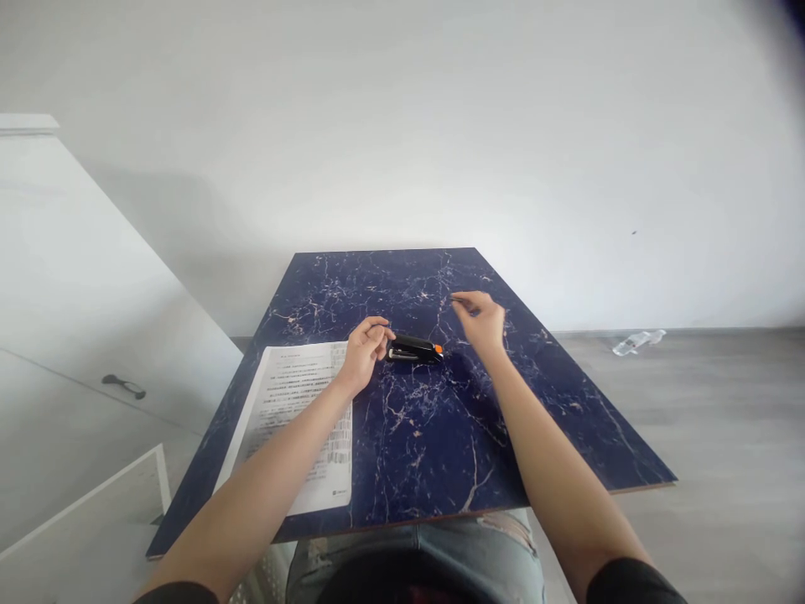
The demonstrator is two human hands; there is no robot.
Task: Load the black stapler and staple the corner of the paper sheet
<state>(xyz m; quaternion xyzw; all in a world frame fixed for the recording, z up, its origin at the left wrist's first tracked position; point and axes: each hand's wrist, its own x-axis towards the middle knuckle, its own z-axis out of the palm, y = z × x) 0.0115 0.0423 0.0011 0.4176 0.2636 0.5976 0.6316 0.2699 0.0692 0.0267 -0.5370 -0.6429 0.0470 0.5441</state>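
Observation:
A black stapler (412,348) with an orange tip lies near the middle of the blue marbled table (428,453), its orange end pointing right. My left hand (366,352) is closed with its fingertips on the stapler's left end. My right hand (481,323) is raised right of the stapler, apart from it, thumb and fingers pinched together. A small, thin dark piece (462,300) shows at those fingertips; it is too small to name. Printed paper sheets (302,394) lie on the left of the table, partly under my left forearm.
White cabinets with a dark handle (124,386) stand to the left, close to the table. A pale wall (402,126) rises behind the table's far edge. On the grey floor to the right lies a clear plastic item (638,341).

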